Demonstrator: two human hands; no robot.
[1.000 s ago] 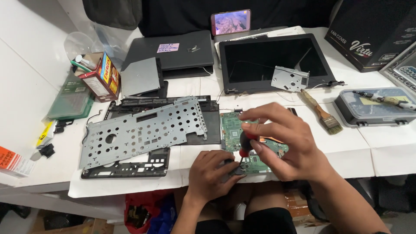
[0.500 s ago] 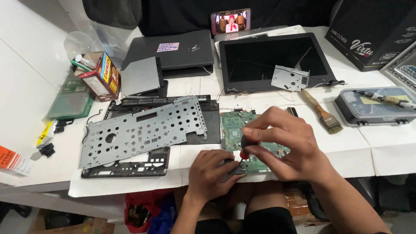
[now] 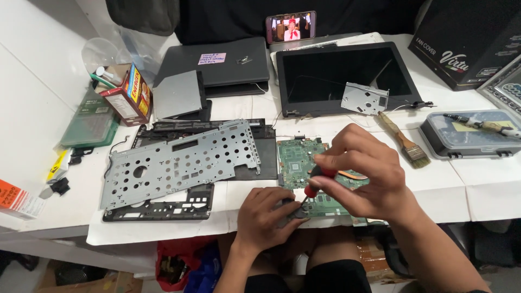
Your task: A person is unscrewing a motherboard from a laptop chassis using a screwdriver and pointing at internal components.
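The right hand (image 3: 364,176) pinches a red-and-black screwdriver (image 3: 313,183) between thumb and curled fingers, its tip pointing down at the green circuit board (image 3: 297,163) that lies at the table's front edge, right of the middle. The left hand (image 3: 267,215), fingers bent and pressed together, rests on the board's front left corner, touching a dark round part there. Just left of the board lies a perforated metal plate (image 3: 179,163) on a black laptop base (image 3: 157,209); a paintbrush (image 3: 404,141) lies near the board on its right.
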